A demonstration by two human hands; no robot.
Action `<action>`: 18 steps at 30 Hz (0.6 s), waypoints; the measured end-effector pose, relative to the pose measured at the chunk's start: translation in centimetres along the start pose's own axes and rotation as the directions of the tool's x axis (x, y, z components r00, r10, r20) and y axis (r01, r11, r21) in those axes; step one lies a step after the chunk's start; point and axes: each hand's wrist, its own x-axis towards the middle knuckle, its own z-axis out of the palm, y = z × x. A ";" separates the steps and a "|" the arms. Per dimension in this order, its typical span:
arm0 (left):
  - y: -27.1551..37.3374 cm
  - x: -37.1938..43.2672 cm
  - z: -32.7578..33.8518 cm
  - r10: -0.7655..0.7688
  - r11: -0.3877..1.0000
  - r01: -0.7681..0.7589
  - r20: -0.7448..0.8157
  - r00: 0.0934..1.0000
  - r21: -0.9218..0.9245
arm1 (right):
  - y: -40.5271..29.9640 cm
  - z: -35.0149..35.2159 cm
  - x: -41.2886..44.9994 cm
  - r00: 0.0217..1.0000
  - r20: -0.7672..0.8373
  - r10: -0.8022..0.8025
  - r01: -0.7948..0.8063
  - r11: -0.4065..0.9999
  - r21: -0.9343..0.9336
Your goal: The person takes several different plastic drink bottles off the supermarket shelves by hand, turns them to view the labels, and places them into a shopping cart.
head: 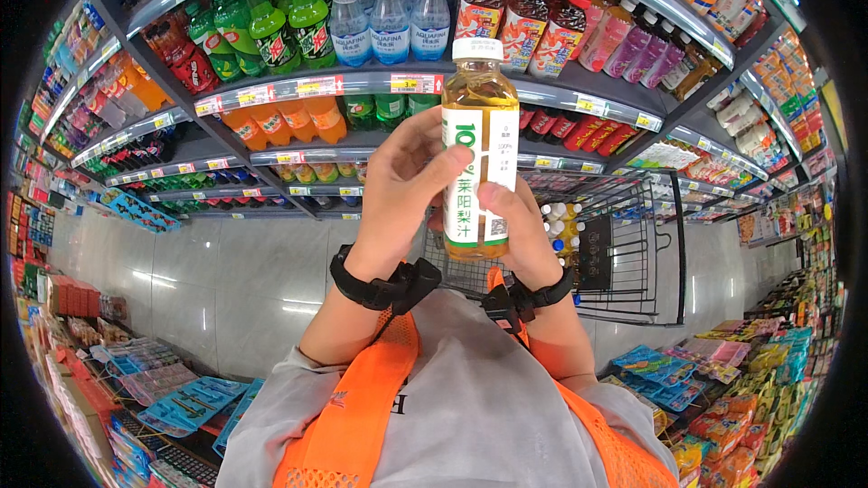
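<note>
A clear plastic bottle of amber pear juice [480,156], with a white cap and a white and green label, is held upright in both hands before my chest. My left hand [413,183] grips its left side, thumb across the label. On the lower right side, my right hand [519,217] holds it with the thumb on the front; the other fingers are mostly hidden behind the bottle. Each wrist wears a black strap with a device. Behind the bottle's cap stand red-capped tea bottles [522,20] and blue-capped water bottles [388,17] on a shelf.
A black wire shopping cart [668,251] stands at the right, with several capped bottles [563,227] inside. Drink shelves [380,74] curve across the front, over a grey tiled floor [251,271]. Hanging blue packs [193,403] and snack bags [725,420] line the display behind me.
</note>
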 end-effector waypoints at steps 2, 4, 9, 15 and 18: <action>0.0 -0.2 -0.2 -0.048 0.998 0.049 0.015 0.999 -0.029 | 0.2 -0.3 0.1 0.998 0.060 0.025 -0.033 0.991 0.133; 0.1 -0.1 -0.1 -0.022 1.000 0.022 0.049 0.999 0.005 | 0.3 -0.1 0.2 1.000 0.017 0.011 -0.012 0.993 0.115; 0.0 -0.1 0.3 -0.057 0.998 0.057 0.011 0.998 -0.014 | 1.6 -1.8 0.9 0.999 0.030 0.043 -0.047 0.989 0.141; -1.9 0.5 0.2 -0.005 1.000 0.005 -0.005 1.000 -0.004 | 3.6 -3.7 1.6 0.998 0.006 0.056 -0.056 0.997 0.052; -2.5 0.4 0.2 0.049 0.998 -0.049 -0.010 0.999 0.047 | 4.8 -3.6 1.7 1.000 -0.011 0.002 0.000 0.992 0.124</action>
